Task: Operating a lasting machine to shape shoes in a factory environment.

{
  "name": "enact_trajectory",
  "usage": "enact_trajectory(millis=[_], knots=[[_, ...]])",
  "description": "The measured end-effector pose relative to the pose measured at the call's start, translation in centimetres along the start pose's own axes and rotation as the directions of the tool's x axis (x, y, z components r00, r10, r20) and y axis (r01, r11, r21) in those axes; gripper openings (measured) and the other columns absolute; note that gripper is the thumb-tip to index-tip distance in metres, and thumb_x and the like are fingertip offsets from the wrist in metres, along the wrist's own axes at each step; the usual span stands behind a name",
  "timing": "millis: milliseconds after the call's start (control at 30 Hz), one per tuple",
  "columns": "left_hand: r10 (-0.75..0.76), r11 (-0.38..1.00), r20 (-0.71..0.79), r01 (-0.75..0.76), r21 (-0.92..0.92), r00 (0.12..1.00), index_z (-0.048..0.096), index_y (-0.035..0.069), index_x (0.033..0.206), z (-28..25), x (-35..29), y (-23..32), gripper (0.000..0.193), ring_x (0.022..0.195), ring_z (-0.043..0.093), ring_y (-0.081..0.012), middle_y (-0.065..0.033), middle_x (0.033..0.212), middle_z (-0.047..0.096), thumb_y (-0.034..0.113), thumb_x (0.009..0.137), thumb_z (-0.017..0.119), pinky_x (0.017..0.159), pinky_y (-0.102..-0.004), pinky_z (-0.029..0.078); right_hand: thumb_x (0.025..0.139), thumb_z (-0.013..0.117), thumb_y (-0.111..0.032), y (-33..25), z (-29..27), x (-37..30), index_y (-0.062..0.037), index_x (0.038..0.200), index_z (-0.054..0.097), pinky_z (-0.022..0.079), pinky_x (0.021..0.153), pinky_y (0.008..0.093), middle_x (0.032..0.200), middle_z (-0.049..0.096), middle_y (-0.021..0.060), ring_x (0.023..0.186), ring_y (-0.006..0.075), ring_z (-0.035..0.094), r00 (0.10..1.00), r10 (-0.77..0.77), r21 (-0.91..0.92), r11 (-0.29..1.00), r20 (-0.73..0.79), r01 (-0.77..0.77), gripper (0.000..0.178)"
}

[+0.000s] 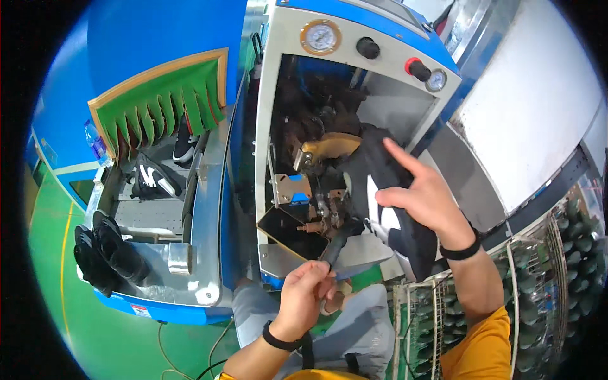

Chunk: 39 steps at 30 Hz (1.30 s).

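My right hand [421, 193] grips a black shoe [405, 234] with a white side stripe, the thumb on the stripe and the index finger stretched along the upper. The shoe is tilted in front of the machine's opening, one end near the metal clamps [326, 218] inside. My left hand [305, 288], lower and to the left, pinches the near end of a dark, bar-like piece [339, 246]. Its far end meets the clamps and the shoe, and its kind is unclear. A yellowish curved pad [335, 145] sits behind the clamps.
The machine's pale frame [266, 126] bears gauges [320, 38] and knobs [367, 48]. At left, a conveyor [142, 215] with a green strip curtain [161, 107] carries a black-and-white shoe [155, 180]; dark shoes [107, 250] sit at its near corner. Wire racks [532, 285] stand at right.
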<state>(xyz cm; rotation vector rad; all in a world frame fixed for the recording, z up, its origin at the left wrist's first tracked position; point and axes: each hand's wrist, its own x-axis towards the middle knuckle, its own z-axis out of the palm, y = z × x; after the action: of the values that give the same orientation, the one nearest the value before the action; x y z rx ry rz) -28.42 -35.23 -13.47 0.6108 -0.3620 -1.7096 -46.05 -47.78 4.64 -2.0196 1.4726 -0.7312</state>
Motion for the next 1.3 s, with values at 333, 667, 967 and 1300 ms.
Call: enact_trajectory(millis=[333, 667, 967, 1300], knots=[[-0.101, 0.954, -0.006, 0.095, -0.285, 0.995, 0.061, 0.002, 0.095, -2.7, 2.9, 1.1, 0.025, 0.057, 0.04, -0.0134, 0.0002, 0.062, 0.042, 0.024, 0.104, 0.055, 0.059, -0.0306, 0.039, 0.08, 0.062, -0.04, -1.3, 5.1, 7.9, -0.0086, 0.153, 0.041, 0.05, 0.096, 0.0525, 0.108, 0.066, 0.0375, 0.105, 0.0525, 0.064, 0.998, 0.016, -0.572, 0.82, 0.06, 0.021, 0.082], [-0.152, 0.978, 0.012, 0.152, -0.144, 0.988, 0.059, 0.007, 0.092, -1.5, 2.1, -1.5, 0.025, 0.059, 0.04, -0.0132, 0.0013, 0.061, 0.038, 0.028, 0.104, 0.052, 0.058, -0.0292, 0.035, 0.082, 0.067, -0.025, 0.0, 5.3, 4.2, -0.0097, 0.155, 0.042, 0.048, 0.093, 0.0484, 0.105, 0.062, 0.035, 0.102, 0.0484, 0.062, 0.976, -0.185, -0.462, 0.879, -0.111, 0.114, 0.078], [-0.236, 0.965, 0.128, 0.217, 0.146, 0.963, 0.062, 0.006, 0.097, 0.4, -2.1, -4.2, 0.023, 0.059, 0.047, -0.0143, -0.0024, 0.065, 0.05, 0.028, 0.102, 0.056, 0.058, -0.0312, 0.038, 0.091, 0.064, -0.02, 1.3, 5.5, -5.9, -0.0083, 0.158, 0.036, 0.046, 0.084, 0.0517, 0.109, 0.055, 0.0314, 0.095, 0.0496, 0.055, 0.791, -0.49, -0.489, 0.825, -0.367, 0.284, 0.073], [-0.357, 0.908, 0.446, 0.417, -0.041, 0.821, 0.038, 0.01, 0.152, 0.0, -7.4, -2.2, 0.084, 0.128, 0.057, -0.0247, -0.0122, 0.148, 0.051, 0.071, 0.096, 0.05, 0.107, -0.0425, 0.046, 0.069, 0.09, -0.031, 5.2, 3.6, -24.5, -0.0034, 0.113, 0.068, 0.051, 0.09, 0.0496, 0.128, 0.055, 0.0254, 0.109, 0.0452, 0.059, 0.977, -0.203, -0.34, 0.916, 0.065, 0.213, 0.056]])
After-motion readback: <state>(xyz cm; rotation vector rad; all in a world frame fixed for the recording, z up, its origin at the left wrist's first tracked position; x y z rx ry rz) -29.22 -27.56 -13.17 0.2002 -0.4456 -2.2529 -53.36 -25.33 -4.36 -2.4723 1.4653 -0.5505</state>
